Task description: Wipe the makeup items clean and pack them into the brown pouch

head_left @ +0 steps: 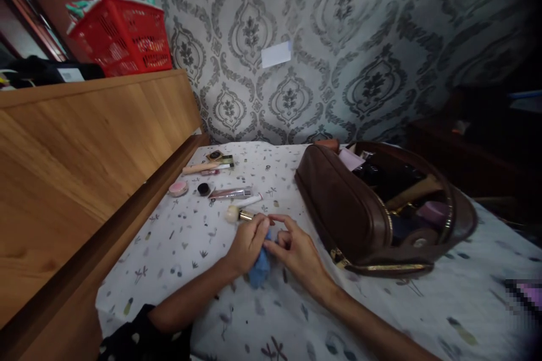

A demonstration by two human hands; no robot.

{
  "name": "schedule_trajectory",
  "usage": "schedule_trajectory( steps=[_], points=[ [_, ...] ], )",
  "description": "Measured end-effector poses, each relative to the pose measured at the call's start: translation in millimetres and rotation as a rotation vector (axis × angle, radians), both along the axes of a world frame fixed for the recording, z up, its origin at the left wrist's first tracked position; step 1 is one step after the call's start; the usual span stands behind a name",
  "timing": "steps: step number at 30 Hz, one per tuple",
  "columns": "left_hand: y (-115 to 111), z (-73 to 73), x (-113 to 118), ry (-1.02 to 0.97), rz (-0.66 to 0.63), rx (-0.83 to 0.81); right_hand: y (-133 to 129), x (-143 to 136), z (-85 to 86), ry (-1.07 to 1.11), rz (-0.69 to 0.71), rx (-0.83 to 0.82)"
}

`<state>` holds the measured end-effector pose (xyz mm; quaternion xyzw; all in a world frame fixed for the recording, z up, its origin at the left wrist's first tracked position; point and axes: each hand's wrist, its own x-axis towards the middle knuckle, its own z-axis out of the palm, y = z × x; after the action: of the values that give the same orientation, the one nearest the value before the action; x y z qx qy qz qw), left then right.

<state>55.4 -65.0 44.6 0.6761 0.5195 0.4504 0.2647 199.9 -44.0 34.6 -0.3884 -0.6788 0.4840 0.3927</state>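
A makeup brush with pale bristles [232, 214] and a gold ferrule points left from the fingers of my left hand [249, 243], which is closed. A blue cloth [259, 269] hangs below that hand, between both hands. My right hand [298, 248] is beside it, thumb and fingers bent together near the cloth and the handle end; what they pinch is too small to make out. Just beyond the brush lie a white tube [249, 201] and a clear pinkish packet [231, 193].
A brown open bag [342, 203] full of items stands right of my hands. Farther left lie a black jar [204, 189], a pink compact [178, 188] and several cosmetics. A wooden board [105, 141] borders the left; a red basket [122, 34] sits above.
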Motion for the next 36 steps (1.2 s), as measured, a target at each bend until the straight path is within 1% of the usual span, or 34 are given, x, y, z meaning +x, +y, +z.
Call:
schedule_trajectory(
  steps=[2, 5, 7, 10, 13, 16, 18, 20, 24, 27, 29, 31, 36],
  points=[
    [3.1, 0.5, -14.6, 0.107, 0.069, 0.028, 0.1, -0.7, -9.5, 0.005, -0.006, -0.011],
    [10.4, 1.9, -40.2, 0.297, 0.238, 0.071, 2.3, 2.0, -21.0, 0.016, -0.040, -0.037],
    [16.7, 0.7, -57.8, 0.401, 0.349, 0.117, 3.9, 4.8, -24.6, 0.034, -0.056, -0.050],
    [27.2, -4.9, -81.8, 0.524, 0.489, 0.158, 4.8, 8.0, -24.6, 0.044, -0.047, -0.071],
    [37.2, -11.0, -100.9, 0.580, 0.558, 0.153, 3.7, 8.7, -23.9, 0.047, -0.027, -0.091],
    [46.0, -12.5, -112.4, 0.615, 0.552, 0.141, 2.3, 7.6, -25.9, 0.067, -0.016, -0.080],
    [51.6, -9.9, -114.1, 0.634, 0.531, 0.138, 2.1, 6.9, -28.2, 0.077, -0.010, -0.049],
    [56.9, -5.5, -110.5, 0.673, 0.510, 0.151, 2.3, 6.3, -30.3, 0.076, -0.014, -0.015],
    [64.4, 0.8, -90.9, 0.922, 0.456, 0.198, 3.3, 5.5, -33.2, 0.086, -0.016, -0.028],
    [66.8, -1.7, -74.9, 1.060, 0.380, 0.204, 4.3, 5.1, -34.8, 0.110, -0.012, -0.048],
    [67.2, -5.1, -67.9, 1.095, 0.351, 0.204, 5.0, 5.5, -35.3, 0.104, -0.026, -0.033],
    [66.5, -7.7, -64.9, 1.112, 0.349, 0.195, 5.5, 6.5, -35.0, 0.091, -0.040, -0.015],
    [62.4, -9.5, -68.4, 1.098, 0.373, 0.143, 5.3, 9.6, -31.3, 0.069, -0.021, 0.011]
  ],
)
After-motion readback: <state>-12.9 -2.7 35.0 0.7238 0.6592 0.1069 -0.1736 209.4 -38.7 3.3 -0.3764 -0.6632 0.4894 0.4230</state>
